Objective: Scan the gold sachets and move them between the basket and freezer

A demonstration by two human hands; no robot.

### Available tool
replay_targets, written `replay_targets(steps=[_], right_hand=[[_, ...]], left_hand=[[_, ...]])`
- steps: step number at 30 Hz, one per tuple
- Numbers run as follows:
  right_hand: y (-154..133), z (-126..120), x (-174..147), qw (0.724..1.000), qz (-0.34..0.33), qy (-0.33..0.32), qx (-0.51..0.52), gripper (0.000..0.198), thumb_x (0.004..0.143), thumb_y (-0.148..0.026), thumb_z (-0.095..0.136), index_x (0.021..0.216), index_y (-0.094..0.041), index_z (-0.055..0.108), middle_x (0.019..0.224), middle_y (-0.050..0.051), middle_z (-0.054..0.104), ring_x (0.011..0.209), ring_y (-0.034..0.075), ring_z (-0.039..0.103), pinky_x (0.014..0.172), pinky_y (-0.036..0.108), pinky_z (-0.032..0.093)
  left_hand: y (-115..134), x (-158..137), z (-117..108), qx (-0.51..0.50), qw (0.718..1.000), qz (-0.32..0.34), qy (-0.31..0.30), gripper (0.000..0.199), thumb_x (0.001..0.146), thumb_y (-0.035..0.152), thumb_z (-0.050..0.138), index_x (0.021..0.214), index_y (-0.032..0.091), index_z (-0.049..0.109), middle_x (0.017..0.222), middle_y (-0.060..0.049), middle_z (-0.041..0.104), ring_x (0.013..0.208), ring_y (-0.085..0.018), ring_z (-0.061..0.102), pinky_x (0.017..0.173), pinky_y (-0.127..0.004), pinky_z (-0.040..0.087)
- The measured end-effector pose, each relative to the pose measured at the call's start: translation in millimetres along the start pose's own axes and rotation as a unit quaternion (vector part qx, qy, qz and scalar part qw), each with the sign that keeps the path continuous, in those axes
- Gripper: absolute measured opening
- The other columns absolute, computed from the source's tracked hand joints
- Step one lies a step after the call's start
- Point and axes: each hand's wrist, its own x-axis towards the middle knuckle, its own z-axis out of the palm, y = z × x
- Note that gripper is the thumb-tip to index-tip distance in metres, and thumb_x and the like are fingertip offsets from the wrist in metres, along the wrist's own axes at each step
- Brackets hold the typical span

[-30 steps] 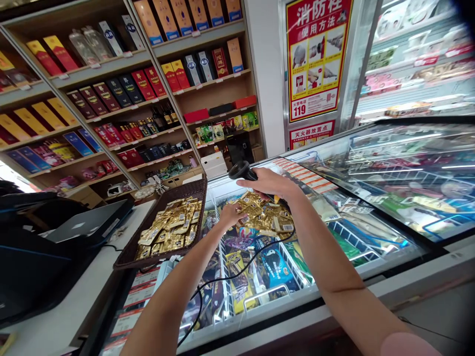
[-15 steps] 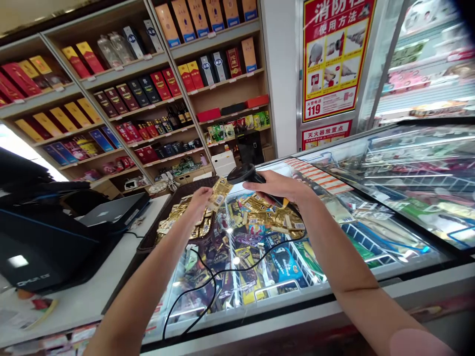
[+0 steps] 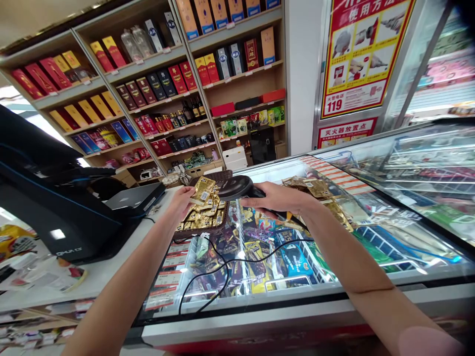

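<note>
My left hand [image 3: 181, 200] pinches a gold snack packet [image 3: 204, 191], with a printed barcode on its face, over the brown wicker basket [image 3: 222, 225]. More gold packets [image 3: 208, 215] fill that basket. A black handheld barcode scanner [image 3: 237, 188] is gripped in my right hand [image 3: 276, 198], its head tilted and close to the packet's right side. From the scanner a black cable [image 3: 256, 257] loops across the freezer's glass top. Another pile of gold packets [image 3: 315, 188] lies on the glass beyond my right wrist.
Under the glass of the chest freezer [image 3: 237, 301] sit wire baskets of colourful wrapped goods. To the left, a black checkout terminal [image 3: 67, 212] stands on a white counter [image 3: 111, 277]. Shelves of boxed bottles [image 3: 156, 84] line the back wall, beside a red fire poster [image 3: 363, 59].
The view has shifted, and the scene sits further right. My left hand has moved left with the packet, away from the scanner. The wicker basket now appears further from the front edge.
</note>
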Motion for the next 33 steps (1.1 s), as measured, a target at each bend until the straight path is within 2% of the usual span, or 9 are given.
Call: replay_targets(steps=[9,23,27,31,33], right_hand=[[-0.5,-0.2,1.0,0.999,0.021,0.001,-0.029,0.054,0.078,-0.070,0.063,0.089,-0.019,0.052,0.043,-0.007,0.048,0.035,0.008,0.042,0.039,0.021,0.034],[1.9,-2.0,1.3,0.999,0.010,0.005,-0.035,0.054,0.079,-0.070,0.062,0.091,-0.018,0.053,0.043,-0.007,0.048,0.035,0.008,0.041,0.039,0.021,0.033],[3.3,-7.4,-0.2,0.999,0.002,0.015,-0.032,0.053,0.079,-0.068,0.064,0.093,-0.018,0.055,0.044,-0.006,0.049,0.037,0.009,0.042,0.040,0.021,0.033],[6.7,-22.0,-4.8,0.994,0.007,0.091,-0.054,0.050,0.081,-0.066,0.064,0.091,-0.018,0.054,0.046,-0.005,0.050,0.038,0.010,0.045,0.041,0.022,0.033],[8.7,-31.9,-9.2,0.989,0.014,0.132,-0.062,0.048,0.083,-0.065,0.062,0.089,-0.019,0.053,0.047,-0.004,0.051,0.039,0.010,0.046,0.041,0.022,0.034]], left_hand=[[-8.8,3.0,2.9,0.003,1.000,-0.006,-0.003,0.026,0.065,0.026,0.079,0.077,0.016,0.059,0.067,0.001,0.060,0.055,-0.010,0.058,0.053,-0.020,0.044],[-15.8,6.4,0.8,0.030,0.999,-0.007,-0.008,0.026,0.066,0.031,0.079,0.078,0.016,0.060,0.071,-0.001,0.063,0.058,-0.011,0.059,0.054,-0.020,0.044],[-21.7,14.4,-7.2,0.064,0.998,0.000,0.023,0.026,0.067,0.031,0.078,0.078,0.017,0.060,0.071,0.000,0.060,0.061,-0.011,0.059,0.056,-0.021,0.045],[-36.4,23.4,-15.9,0.139,0.987,0.001,0.084,0.025,0.069,0.031,0.076,0.075,0.017,0.056,0.071,-0.002,0.060,0.068,-0.017,0.062,0.062,-0.029,0.049],[-43.2,27.5,-14.8,0.184,0.975,0.022,0.119,0.025,0.070,0.030,0.075,0.081,0.016,0.058,0.081,-0.007,0.063,0.083,-0.025,0.065,0.073,-0.038,0.052]])
